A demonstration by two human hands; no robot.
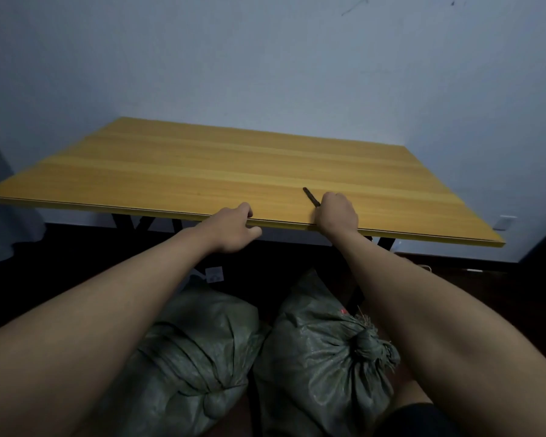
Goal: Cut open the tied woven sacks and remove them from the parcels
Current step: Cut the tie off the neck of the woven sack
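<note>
Down on the floor, nearest the person, two tied green sacks: the left sack (183, 357) and the right sack (325, 351), its knotted neck (368, 345) frayed, both just short of the counter (202, 171). Up at the counter's near edge, the left hand (234, 230) hooks its curled fingers over the rim. The right hand (336, 214) closes around a thin dark blade (311, 197) lying on the counter. Risk here: a careless grab at that blade could nick the fingers, or a deep cut could slice the parcels inside.
</note>
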